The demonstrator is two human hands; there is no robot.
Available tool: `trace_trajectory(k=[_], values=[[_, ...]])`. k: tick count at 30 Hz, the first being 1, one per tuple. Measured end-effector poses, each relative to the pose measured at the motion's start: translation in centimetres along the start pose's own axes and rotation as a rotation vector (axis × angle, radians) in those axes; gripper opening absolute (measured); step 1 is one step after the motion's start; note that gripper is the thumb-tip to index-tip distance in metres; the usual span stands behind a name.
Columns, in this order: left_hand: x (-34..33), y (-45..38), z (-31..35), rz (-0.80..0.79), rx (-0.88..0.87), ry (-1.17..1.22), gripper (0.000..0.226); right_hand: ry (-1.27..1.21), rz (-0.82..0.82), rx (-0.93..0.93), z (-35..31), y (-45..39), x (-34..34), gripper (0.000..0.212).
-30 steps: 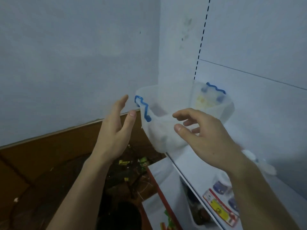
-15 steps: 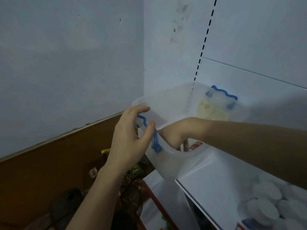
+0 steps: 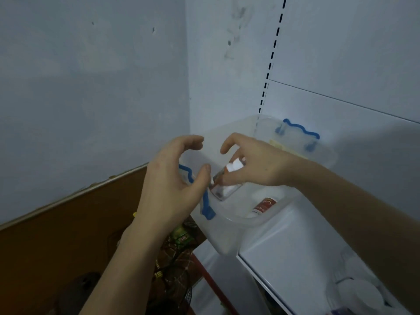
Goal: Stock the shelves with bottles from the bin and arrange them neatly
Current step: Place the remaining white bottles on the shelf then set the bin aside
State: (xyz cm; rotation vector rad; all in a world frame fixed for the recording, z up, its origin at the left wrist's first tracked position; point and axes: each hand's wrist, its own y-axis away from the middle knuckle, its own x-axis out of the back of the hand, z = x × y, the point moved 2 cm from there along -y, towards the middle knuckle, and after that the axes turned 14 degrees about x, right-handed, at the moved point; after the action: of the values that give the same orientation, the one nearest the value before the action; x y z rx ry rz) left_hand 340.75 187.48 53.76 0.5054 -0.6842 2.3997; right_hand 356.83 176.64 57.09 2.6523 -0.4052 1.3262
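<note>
Two hands are up at the clear bin (image 3: 229, 244) on my feed. It sits on the white shelf (image 3: 295, 251) in the corner, its near end jutting past the shelf's left edge. My right hand (image 3: 256, 164) reaches in over the bin and holds a small bottle (image 3: 223, 186) with a white cap, fingers curled round its upper part, the bottle tilted and lifted above the bin's floor. My left hand (image 3: 172, 183) hangs beside the bin's near end, just in front of the blue handle (image 3: 204, 201), fingers and thumb curved wide apart with nothing between them; I cannot tell whether it touches the handle. One more bottle (image 3: 264, 204), red-labelled, lies on its side in the bottom of the bin. At the far end I see a second blue handle (image 3: 300, 130). White-capped bottles (image 3: 359, 294) stand on the shelf at lower right, partly behind my right forearm
</note>
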Motion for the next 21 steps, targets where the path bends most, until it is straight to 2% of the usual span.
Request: trace_trajectory(k=[4,8,10,13,15,17,21], values=[[-0.5,-0.9,1.8,-0.147,-0.073,-0.072,0.059,-0.311,0.308,0.074,-0.1,1.8,0.9,0.043],[-1.4,-1.1,3.0,-0.183,-0.147,-0.099,0.062,-0.537,0.41,0.154,-0.8,2.8,0.5,0.054],[-1.7,-1.1,2.9,-0.168,-0.149,-0.086,0.059,-0.554,0.422,0.172,-0.7,3.0,0.4,0.049],[-1.9,-0.9,2.2,-0.133,-0.114,-0.014,0.056,-0.561,0.477,0.135,0.0,3.0,0.9,0.031],[-1.8,-0.8,1.6,-0.077,-0.072,0.085,0.051,-0.44,0.47,0.083,0.4,2.3,1.4,0.02],[-1.8,-0.9,1.3,-0.018,-0.043,0.183,0.048,-0.249,0.333,0.059,0.5,0.9,1.4,0.012],[-2.3,-0.9,1.1,0.055,-0.032,0.286,0.049,0.201,-0.309,0.067,0.2,-3.2,-1.3,0.051]])
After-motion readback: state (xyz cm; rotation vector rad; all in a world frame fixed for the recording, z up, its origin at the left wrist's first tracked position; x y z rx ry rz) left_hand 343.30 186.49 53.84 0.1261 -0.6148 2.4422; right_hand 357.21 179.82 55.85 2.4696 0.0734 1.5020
